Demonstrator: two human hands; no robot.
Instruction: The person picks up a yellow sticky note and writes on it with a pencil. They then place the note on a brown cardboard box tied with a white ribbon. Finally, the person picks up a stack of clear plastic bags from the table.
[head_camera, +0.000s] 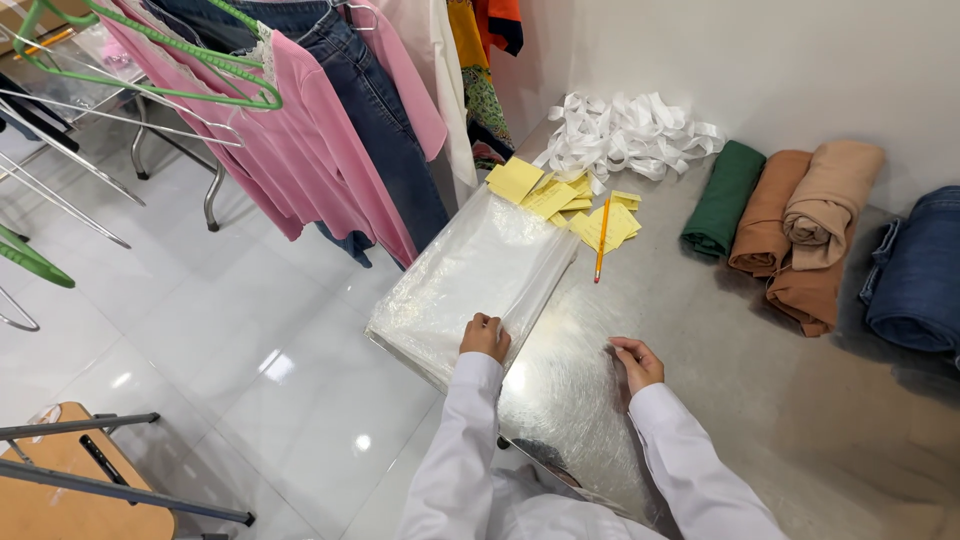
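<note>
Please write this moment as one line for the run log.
left hand: on stack of clear plastic bags | right hand: pinching one clear bag flat on table | pencil on yellow notes

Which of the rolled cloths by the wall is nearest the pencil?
The green roll: it lies leftmost, closest to the pencil; the brown, tan and denim rolls lie farther right.

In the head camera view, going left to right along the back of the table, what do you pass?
Yellow paper slips → orange pencil → green folded cloth → rust-brown folded cloth → tan folded cloth → blue denim roll.
</note>
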